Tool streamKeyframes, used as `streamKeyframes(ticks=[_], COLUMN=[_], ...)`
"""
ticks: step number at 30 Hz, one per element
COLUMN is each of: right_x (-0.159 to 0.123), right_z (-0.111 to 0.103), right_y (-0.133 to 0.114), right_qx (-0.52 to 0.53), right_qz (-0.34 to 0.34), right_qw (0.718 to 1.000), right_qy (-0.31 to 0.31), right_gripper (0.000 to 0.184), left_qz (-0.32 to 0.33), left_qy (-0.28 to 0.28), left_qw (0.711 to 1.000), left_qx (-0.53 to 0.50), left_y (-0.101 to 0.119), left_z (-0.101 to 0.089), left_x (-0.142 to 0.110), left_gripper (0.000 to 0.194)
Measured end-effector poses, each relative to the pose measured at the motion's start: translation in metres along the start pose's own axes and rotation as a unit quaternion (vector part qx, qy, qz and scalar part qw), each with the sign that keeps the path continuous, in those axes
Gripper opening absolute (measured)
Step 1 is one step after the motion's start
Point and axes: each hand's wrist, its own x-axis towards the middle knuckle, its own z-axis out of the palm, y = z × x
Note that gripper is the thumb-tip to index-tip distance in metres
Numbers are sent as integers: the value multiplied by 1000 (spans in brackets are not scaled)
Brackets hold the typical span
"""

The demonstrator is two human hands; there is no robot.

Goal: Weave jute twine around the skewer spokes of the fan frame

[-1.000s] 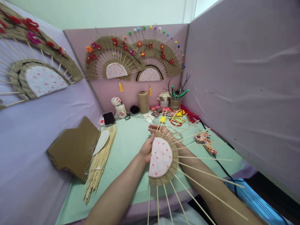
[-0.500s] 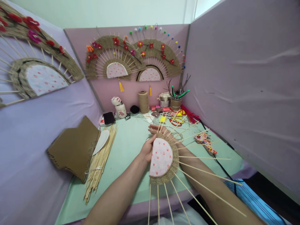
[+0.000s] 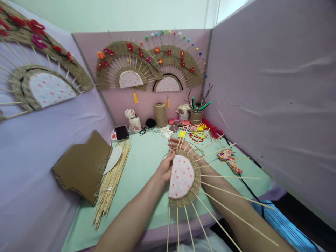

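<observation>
I hold a half-made fan (image 3: pixel 183 178) above the green table: a pink dotted half-disc ringed with woven jute, thin bamboo sticks spreading out from it. My left hand (image 3: pixel 165 168) grips its left edge, thumb on the pink face. My right hand (image 3: pixel 181 144) sits behind the fan's top edge, fingers partly hidden among the sticks, closed on the rim. A thin jute string trails off near the fan's upper left.
A bundle of bamboo sticks (image 3: pixel 112 178) and brown cardboard pieces (image 3: pixel 84 164) lie at the left. A jute spool (image 3: pixel 160 114), a jar (image 3: pixel 135 123), a tool cup (image 3: pixel 196 115) and small supplies line the back. Finished fans (image 3: pixel 126 66) hang on the partition walls. A patterned piece (image 3: pixel 229 159) lies right.
The fan has shifted slightly right and down with both hands; otherwise nothing has visibly changed.
</observation>
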Motion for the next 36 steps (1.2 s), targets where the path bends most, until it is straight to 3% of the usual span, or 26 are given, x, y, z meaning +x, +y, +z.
streamKeyframes(ticks=[4, 9, 21, 29, 36], right_x=[1, 8, 9, 7, 5], right_z=[-8, -25, -49, -52, -52], right_y=[-10, -25, -51, -55, -56], right_qx=[39, 81, 93, 89, 106], right_qz=[-19, -40, -71, -121, -123], right_qw=[998, 991, 980, 976, 975], right_qy=[47, 103, 162, 159, 151], right_gripper=[39, 22, 12, 16, 15], left_qz=[3, -16, -67, -62, -26], left_qy=[-23, 4, -10, -6, 39], left_qw=[999, 997, 992, 993, 994], left_qx=[25, 74, 103, 98, 99], left_y=[-1, -2, -12, -10, -2], left_z=[0, 2, -6, -5, 5], left_x=[-2, -5, -2, -2, -5], left_gripper=[25, 26, 35, 34, 30])
